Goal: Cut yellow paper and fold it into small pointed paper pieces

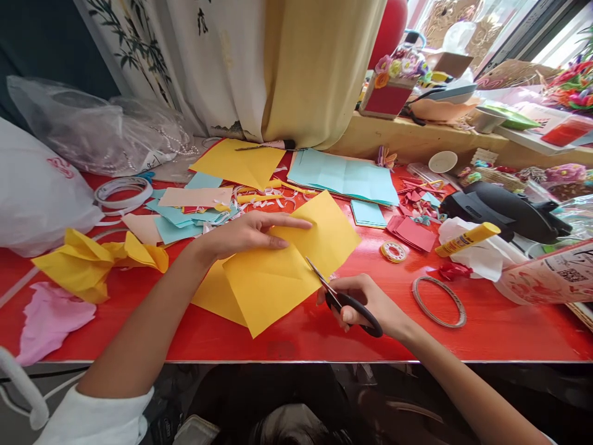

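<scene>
A yellow paper sheet lies folded on the red table, over another yellow piece. My left hand rests on its upper part, fingers stretched flat and pointing right, holding the sheet down. My right hand grips black-handled scissors at the sheet's right edge. The blades point up and left into the paper, slightly apart.
Light blue sheets, yellow paper, paper scraps and tape rolls lie behind. Crumpled yellow paper and a pink piece sit left. A glue stick, black glue gun and a ring are right.
</scene>
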Tool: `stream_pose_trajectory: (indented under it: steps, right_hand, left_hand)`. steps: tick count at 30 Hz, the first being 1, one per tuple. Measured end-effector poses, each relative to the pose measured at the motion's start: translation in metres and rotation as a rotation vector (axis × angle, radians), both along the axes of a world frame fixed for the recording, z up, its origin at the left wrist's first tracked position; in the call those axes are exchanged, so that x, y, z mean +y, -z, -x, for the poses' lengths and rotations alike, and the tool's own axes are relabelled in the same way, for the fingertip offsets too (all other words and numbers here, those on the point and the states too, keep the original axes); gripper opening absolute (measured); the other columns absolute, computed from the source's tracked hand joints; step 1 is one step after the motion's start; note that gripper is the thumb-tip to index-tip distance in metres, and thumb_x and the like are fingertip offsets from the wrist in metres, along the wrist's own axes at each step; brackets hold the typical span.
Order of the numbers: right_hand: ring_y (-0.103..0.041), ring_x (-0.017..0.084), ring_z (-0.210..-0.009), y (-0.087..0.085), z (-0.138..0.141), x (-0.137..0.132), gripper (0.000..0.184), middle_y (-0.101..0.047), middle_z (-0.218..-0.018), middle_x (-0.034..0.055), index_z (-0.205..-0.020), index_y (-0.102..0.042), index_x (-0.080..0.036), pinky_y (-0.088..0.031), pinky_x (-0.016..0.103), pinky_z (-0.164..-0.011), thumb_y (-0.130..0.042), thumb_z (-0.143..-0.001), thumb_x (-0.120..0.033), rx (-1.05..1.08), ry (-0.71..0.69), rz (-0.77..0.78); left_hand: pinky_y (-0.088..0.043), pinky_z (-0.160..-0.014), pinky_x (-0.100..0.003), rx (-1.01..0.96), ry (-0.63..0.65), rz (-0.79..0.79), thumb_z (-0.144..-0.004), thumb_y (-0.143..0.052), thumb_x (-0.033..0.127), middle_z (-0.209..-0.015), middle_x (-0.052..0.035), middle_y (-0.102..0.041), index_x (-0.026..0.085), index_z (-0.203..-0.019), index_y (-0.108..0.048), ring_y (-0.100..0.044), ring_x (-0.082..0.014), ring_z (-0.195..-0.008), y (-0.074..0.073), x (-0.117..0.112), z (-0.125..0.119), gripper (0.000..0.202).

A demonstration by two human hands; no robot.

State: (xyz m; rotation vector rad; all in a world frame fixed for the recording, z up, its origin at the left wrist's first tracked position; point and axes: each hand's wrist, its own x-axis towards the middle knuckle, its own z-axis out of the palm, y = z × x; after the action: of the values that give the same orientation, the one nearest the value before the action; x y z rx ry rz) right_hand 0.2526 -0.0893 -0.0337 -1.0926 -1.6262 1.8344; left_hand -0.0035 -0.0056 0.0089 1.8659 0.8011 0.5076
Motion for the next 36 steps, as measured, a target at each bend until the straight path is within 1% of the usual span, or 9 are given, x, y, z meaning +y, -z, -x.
stream_pose_trajectory:
  steps: [5, 10, 13, 16, 21, 27, 30, 32, 36]
  right_hand:
    - [-0.048, 0.009, -0.051, -0.004, 0.008, 0.000, 0.055, -0.049, -0.063, -0.0023, -0.083, -0.061, -0.012, -0.044, 0.022, -0.048, -0.074, -0.056, -0.058, -0.003, 0.036, 0.041]
    - [-0.049, 0.008, -0.051, -0.004, 0.010, -0.001, 0.047, -0.049, -0.063, -0.0026, -0.078, -0.060, -0.012, -0.042, 0.020, -0.048, -0.074, -0.061, -0.053, 0.008, 0.047, 0.024]
    - [-0.049, 0.007, -0.049, -0.002, 0.011, -0.002, 0.039, -0.048, -0.061, -0.0033, -0.078, -0.060, -0.012, -0.039, 0.019, -0.046, -0.073, -0.066, -0.047, -0.005, 0.058, 0.023]
    - [-0.047, 0.006, -0.048, -0.001, 0.011, -0.003, 0.032, -0.047, -0.060, -0.0036, -0.075, -0.060, -0.013, -0.038, 0.018, -0.045, -0.073, -0.069, -0.042, -0.008, 0.074, 0.022]
    - [-0.045, 0.005, -0.046, -0.001, 0.013, -0.004, 0.027, -0.051, -0.060, -0.0037, -0.072, -0.060, -0.013, -0.038, 0.017, -0.043, -0.076, -0.066, -0.035, 0.007, 0.099, 0.011]
    - [-0.043, 0.005, -0.042, -0.003, 0.017, -0.005, 0.024, -0.046, -0.049, -0.0059, -0.068, -0.057, -0.014, -0.036, 0.016, -0.041, -0.076, -0.067, -0.030, -0.005, 0.128, -0.042]
    - [-0.043, 0.005, -0.041, -0.005, 0.018, -0.006, 0.026, -0.047, -0.050, -0.0057, -0.066, -0.056, -0.014, -0.036, 0.016, -0.040, -0.077, -0.065, -0.029, -0.006, 0.141, -0.042]
    - [-0.043, 0.005, -0.041, -0.005, 0.018, -0.006, 0.027, -0.049, -0.053, -0.0050, -0.068, -0.058, -0.014, -0.035, 0.016, -0.039, -0.078, -0.063, -0.031, -0.012, 0.156, -0.028]
    - [-0.044, 0.005, -0.041, -0.004, 0.017, -0.005, 0.033, -0.049, -0.055, -0.0042, -0.074, -0.063, -0.013, -0.036, 0.017, -0.039, -0.078, -0.061, -0.039, -0.057, 0.155, -0.010]
  left_hand:
    - [-0.047, -0.080, -0.025, 0.006, 0.038, 0.031, -0.080, -0.061, 0.031, -0.132, 0.0026, -0.054, 0.034, -0.123, -0.057, -0.056, -0.0203, -0.106, 0.001, 0.001, -0.001, 0.044]
    - [-0.045, -0.086, -0.026, 0.009, 0.029, -0.007, -0.080, -0.061, 0.029, -0.131, 0.0046, -0.055, 0.035, -0.121, -0.058, -0.055, -0.0202, -0.109, 0.001, 0.001, 0.000, 0.042]
    - [-0.045, -0.086, -0.026, 0.011, 0.013, -0.016, -0.080, -0.061, 0.029, -0.131, 0.0047, -0.055, 0.035, -0.120, -0.059, -0.055, -0.0201, -0.108, 0.000, 0.000, 0.001, 0.041]
    - [-0.045, -0.085, -0.025, 0.011, 0.000, -0.011, -0.080, -0.061, 0.029, -0.129, 0.0046, -0.056, 0.035, -0.120, -0.059, -0.056, -0.0186, -0.104, -0.002, -0.001, 0.001, 0.041]
    - [-0.046, -0.080, -0.025, 0.006, -0.011, -0.015, -0.080, -0.061, 0.027, -0.126, 0.0029, -0.059, 0.033, -0.120, -0.060, -0.058, -0.0175, -0.096, -0.003, -0.002, 0.002, 0.041]
    - [-0.045, -0.080, -0.023, 0.023, -0.009, 0.011, -0.081, -0.061, 0.027, -0.127, 0.0031, -0.057, 0.033, -0.122, -0.058, -0.056, -0.0157, -0.097, -0.003, -0.001, 0.003, 0.042]
    - [-0.045, -0.079, -0.024, 0.033, -0.005, 0.020, -0.081, -0.060, 0.027, -0.129, 0.0013, -0.055, 0.031, -0.123, -0.057, -0.056, -0.0162, -0.097, -0.004, -0.001, 0.003, 0.043]
    - [-0.046, -0.079, -0.024, 0.031, -0.003, 0.021, -0.081, -0.060, 0.027, -0.129, 0.0008, -0.055, 0.031, -0.123, -0.058, -0.056, -0.0162, -0.097, -0.005, -0.002, 0.003, 0.042]
    - [-0.045, -0.081, -0.025, 0.031, 0.016, 0.021, -0.081, -0.060, 0.028, -0.131, 0.0004, -0.054, 0.031, -0.124, -0.057, -0.055, -0.0174, -0.101, -0.006, -0.003, 0.003, 0.043]
